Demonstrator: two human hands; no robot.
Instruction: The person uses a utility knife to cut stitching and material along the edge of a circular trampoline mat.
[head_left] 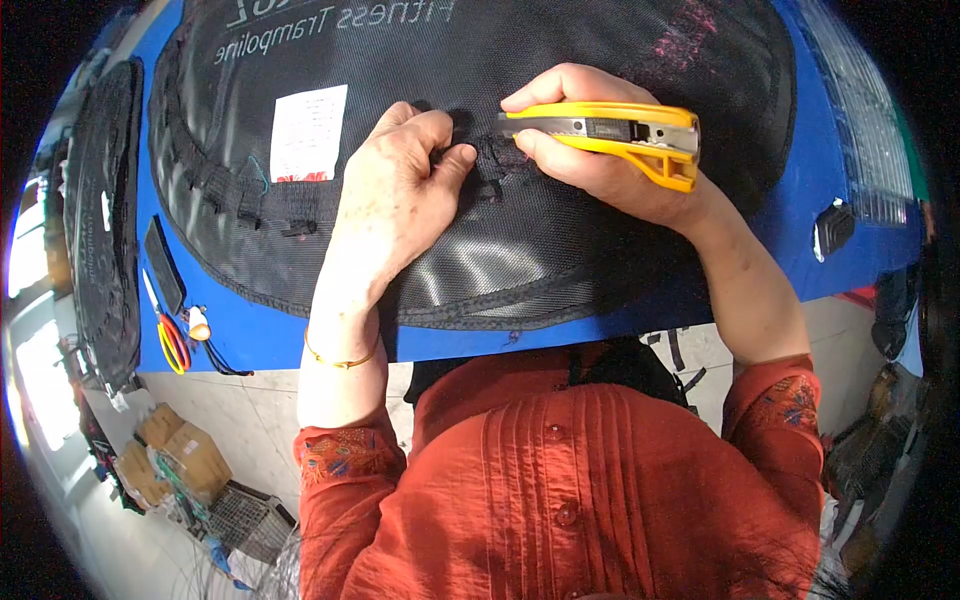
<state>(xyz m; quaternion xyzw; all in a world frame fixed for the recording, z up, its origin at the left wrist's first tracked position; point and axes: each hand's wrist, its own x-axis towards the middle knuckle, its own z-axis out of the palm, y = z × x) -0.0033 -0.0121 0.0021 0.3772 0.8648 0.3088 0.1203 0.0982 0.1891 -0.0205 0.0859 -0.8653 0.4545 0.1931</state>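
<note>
Red shirt (530, 480), yellow cutter (605, 129) over black mesh (490, 75), mirrored lettering (300, 36) "Fitness Trampoline"

Pale floor (255, 410) spreads below the blue table (275, 347).

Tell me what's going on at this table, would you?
A person in a red shirt is working on a black mesh mat laid over a blue table. The right hand grips a yellow cutter, its nose down at the mat. The left hand is on the mat, fingers curled close to that nose. Whether the blade is cutting can't be seen. Scissors lie off to the left.
</note>
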